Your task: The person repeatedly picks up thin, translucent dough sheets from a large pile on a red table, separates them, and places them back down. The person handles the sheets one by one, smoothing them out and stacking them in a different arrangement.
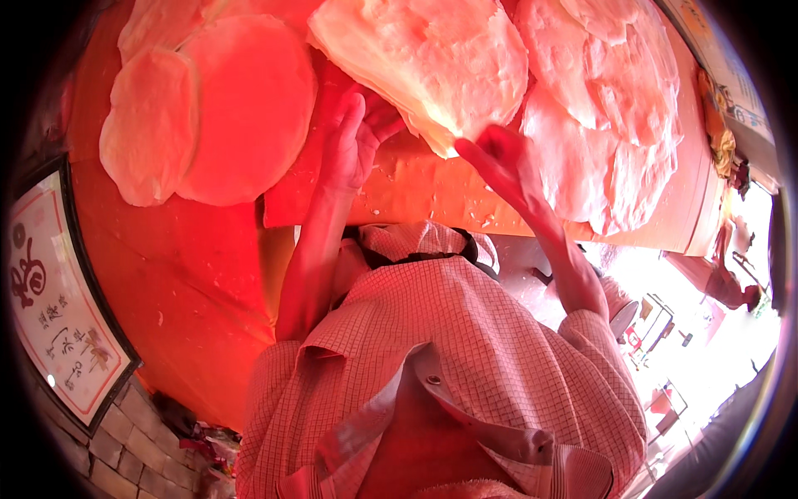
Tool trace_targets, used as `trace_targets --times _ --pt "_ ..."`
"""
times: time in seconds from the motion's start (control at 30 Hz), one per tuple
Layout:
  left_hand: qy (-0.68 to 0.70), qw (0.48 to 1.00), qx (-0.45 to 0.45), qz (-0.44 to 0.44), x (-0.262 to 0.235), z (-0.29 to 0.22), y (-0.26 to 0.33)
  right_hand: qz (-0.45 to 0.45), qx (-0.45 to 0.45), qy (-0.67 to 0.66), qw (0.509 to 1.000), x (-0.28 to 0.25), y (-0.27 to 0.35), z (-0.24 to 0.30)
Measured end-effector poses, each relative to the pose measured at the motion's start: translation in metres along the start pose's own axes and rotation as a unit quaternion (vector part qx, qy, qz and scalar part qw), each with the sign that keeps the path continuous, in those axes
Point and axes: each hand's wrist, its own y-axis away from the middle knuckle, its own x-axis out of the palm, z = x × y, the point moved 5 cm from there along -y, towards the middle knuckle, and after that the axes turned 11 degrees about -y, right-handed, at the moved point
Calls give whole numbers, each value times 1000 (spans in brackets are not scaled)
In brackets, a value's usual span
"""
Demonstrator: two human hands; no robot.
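Observation:
Thin, pale round flatbreads lie in piles on a red-orange covered table. The middle stack of flatbreads (432, 58) comes to a drooping corner between my hands. My left hand (356, 141) is beside the stack's left edge, thumb raised and fingers apart, with nothing seen in it. At the drooping corner, my right hand (503, 162) has its fingers curled and its thumb against the edge of the flatbread. The curled fingers partly hide the grip. Red light tints everything, so fine layers are hard to make out.
More flatbreads (249, 108) overlap at the left, and another pile (603, 125) lies at the right. Small crumbs dot the orange table edge (432, 195). A framed panel with writing (71, 291) stands at the left above grey brick paving (125, 441). Bright daylight washes out the right side.

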Motion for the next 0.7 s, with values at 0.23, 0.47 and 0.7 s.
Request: trace_targets --times 0.23,0.47,0.7 --pt "-120 991 8 -57 -3 -10 -5 48 -132 -64 988 51 -58 31" --pt "-109 994 23 -22 -3 -12 0 67 -47 -240 967 41 -68 12" --pt "-98 995 17 -11 -2 -9 -6 7 -162 -99 982 49 -62 25"
